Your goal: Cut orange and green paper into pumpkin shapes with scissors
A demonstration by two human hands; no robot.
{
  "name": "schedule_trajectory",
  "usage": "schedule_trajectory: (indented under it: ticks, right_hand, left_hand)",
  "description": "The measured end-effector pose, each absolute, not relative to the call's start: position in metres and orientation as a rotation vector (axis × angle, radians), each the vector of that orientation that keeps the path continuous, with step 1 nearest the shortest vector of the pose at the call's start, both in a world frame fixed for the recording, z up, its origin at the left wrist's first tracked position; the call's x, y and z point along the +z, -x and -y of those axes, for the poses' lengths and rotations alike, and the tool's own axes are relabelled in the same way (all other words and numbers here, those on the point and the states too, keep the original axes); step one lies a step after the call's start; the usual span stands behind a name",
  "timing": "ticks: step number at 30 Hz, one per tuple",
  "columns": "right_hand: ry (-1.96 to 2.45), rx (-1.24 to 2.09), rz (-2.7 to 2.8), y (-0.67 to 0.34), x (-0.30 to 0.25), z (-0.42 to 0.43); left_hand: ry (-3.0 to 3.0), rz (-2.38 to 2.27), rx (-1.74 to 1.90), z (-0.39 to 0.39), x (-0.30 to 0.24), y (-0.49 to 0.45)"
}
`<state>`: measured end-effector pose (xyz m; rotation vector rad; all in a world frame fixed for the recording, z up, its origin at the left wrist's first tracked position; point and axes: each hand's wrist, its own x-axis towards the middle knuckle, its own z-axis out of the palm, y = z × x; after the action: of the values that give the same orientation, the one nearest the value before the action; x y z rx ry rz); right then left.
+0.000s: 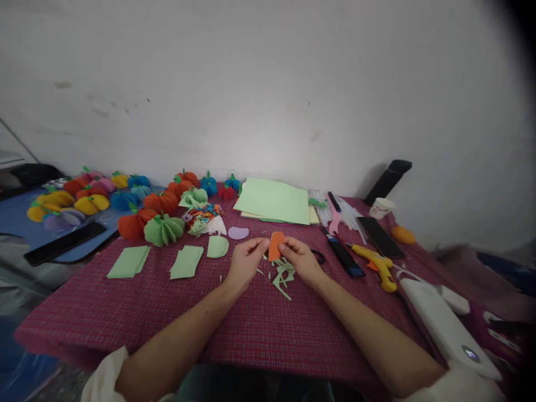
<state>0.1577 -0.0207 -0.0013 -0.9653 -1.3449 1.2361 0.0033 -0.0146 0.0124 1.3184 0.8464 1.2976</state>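
Note:
An orange piece of paper (275,247) with a curved edge is held up over the middle of the table. My right hand (300,259) pinches its right side between thumb and fingers. At its left edge, my left hand (246,258) is closed in a pinch on the paper. Below the hands lie curly light green paper scraps (285,273). Left of my left hand are a rounded light green paper stack (218,247) and a purple rounded paper piece (238,233).
Light green paper stacks (129,262) and several paper pumpkins (164,229) stand at the left. Large green sheets (274,201) lie at the back. To the right are a yellow glue gun (379,265), a dark cutter (345,255), a phone (381,237) and a white power bank (448,324).

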Motion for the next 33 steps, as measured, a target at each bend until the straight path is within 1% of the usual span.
schedule_trajectory:
  ticks: [4, 19, 33]
  right_hand:
    - [0.973, 1.228, 1.365, -0.1578, -0.0016, 0.021]
    - [0.999, 1.218, 1.439, -0.1578, 0.0, 0.0227]
    - [0.973, 1.256, 1.388, -0.1539, 0.0018, 0.0252]
  left_hand:
    - [-1.273, -0.857, 1.304, 0.0153, 0.0137, -0.0043]
    - [-0.894, -0.631, 1.253, 0.0146, 0.0144, -0.0053]
    - [-0.846, -0.621, 1.195, 0.0157, 0.0121, -0.0071]
